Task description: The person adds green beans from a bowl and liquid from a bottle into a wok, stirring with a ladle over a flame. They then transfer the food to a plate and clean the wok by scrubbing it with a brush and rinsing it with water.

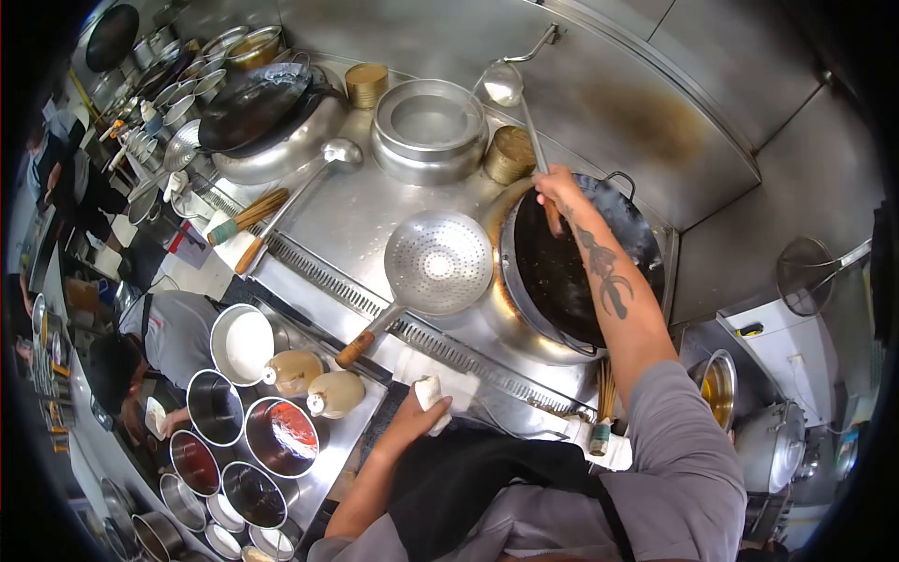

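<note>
My right hand (556, 187) is closed round the handle of a metal ladle (503, 84), whose bowl is raised under a wall tap (538, 45) at the back. Below my right forearm sits a dark wok (552, 272) on the right burner. My left hand (426, 412) grips a folded white cloth (432, 403) near the stove's front edge. A perforated strainer (438, 262) with a wooden handle lies on the steel stovetop between my hands and the back pot.
A metal pot (426, 159) and a second wok (257, 108) stand at the back. Several seasoning containers (245, 345) and two squat bottles (335, 394) are on the left. A co-worker (178, 337) bends beside them. Bamboo brushes (606, 403) lie at the front edge.
</note>
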A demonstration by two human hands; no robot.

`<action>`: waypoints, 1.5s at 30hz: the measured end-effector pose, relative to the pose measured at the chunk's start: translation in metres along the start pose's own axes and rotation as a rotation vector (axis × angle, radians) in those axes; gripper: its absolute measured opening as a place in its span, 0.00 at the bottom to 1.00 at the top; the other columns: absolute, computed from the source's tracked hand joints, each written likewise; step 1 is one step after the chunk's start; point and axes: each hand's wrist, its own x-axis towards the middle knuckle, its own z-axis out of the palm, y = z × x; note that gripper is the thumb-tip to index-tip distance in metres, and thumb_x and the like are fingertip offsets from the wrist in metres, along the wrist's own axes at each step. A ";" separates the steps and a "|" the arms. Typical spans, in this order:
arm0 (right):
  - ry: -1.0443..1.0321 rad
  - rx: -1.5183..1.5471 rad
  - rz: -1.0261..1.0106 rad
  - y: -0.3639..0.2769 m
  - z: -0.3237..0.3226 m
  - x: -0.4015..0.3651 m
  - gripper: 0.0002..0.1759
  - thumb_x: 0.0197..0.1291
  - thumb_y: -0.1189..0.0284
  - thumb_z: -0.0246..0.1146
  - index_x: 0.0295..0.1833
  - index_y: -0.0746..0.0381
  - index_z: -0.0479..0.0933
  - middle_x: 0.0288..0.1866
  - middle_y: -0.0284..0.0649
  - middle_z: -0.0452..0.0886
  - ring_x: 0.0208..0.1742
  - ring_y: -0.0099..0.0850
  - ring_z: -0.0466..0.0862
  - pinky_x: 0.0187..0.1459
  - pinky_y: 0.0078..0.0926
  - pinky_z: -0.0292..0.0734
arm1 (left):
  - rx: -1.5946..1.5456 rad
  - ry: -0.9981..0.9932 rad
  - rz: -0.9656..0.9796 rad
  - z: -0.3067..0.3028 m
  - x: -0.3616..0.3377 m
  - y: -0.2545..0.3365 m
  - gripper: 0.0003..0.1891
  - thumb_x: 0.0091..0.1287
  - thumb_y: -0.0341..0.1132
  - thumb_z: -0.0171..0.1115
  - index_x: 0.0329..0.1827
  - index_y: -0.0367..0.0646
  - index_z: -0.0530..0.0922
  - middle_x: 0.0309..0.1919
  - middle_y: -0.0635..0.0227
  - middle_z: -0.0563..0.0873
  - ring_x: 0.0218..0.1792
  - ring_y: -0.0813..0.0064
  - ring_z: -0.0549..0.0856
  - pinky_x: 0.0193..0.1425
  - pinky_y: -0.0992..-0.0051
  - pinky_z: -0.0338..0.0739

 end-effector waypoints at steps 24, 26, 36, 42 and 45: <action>-0.827 1.730 0.468 -0.045 0.015 -0.068 0.20 0.64 0.77 0.54 0.56 0.78 0.60 0.35 0.37 0.73 0.26 0.21 0.79 0.28 0.24 0.75 | -0.349 -0.020 -0.340 0.012 -0.011 0.014 0.28 0.71 0.57 0.52 0.58 0.40 0.71 0.35 0.67 0.81 0.34 0.75 0.81 0.35 0.75 0.76; -0.847 1.735 0.416 -0.042 -0.012 -0.102 0.20 0.64 0.77 0.53 0.57 0.78 0.60 0.35 0.36 0.73 0.26 0.21 0.79 0.28 0.24 0.75 | -0.416 -0.097 -0.436 0.024 0.002 0.025 0.33 0.70 0.65 0.43 0.58 0.42 0.72 0.35 0.65 0.82 0.32 0.69 0.83 0.30 0.71 0.78; -0.524 1.566 0.460 0.004 -0.143 -0.305 0.21 0.68 0.72 0.47 0.63 0.71 0.62 0.35 0.33 0.70 0.23 0.18 0.73 0.24 0.22 0.70 | -0.485 -0.293 -0.422 0.136 0.076 0.085 0.34 0.69 0.69 0.35 0.53 0.47 0.71 0.28 0.67 0.80 0.25 0.67 0.82 0.16 0.70 0.71; -0.229 1.194 0.537 0.046 -0.164 -0.337 0.19 0.66 0.74 0.50 0.61 0.69 0.66 0.31 0.34 0.71 0.20 0.20 0.72 0.19 0.22 0.70 | -0.519 -0.218 -0.561 0.217 0.092 0.100 0.28 0.69 0.68 0.38 0.47 0.54 0.71 0.28 0.72 0.80 0.27 0.70 0.81 0.19 0.69 0.71; -0.085 0.567 0.400 0.066 -0.164 -0.343 0.17 0.65 0.77 0.52 0.59 0.66 0.67 0.30 0.34 0.72 0.17 0.20 0.72 0.18 0.21 0.68 | -0.572 -0.183 -0.550 0.247 0.105 0.098 0.24 0.68 0.65 0.45 0.45 0.54 0.72 0.29 0.73 0.80 0.28 0.70 0.81 0.21 0.67 0.72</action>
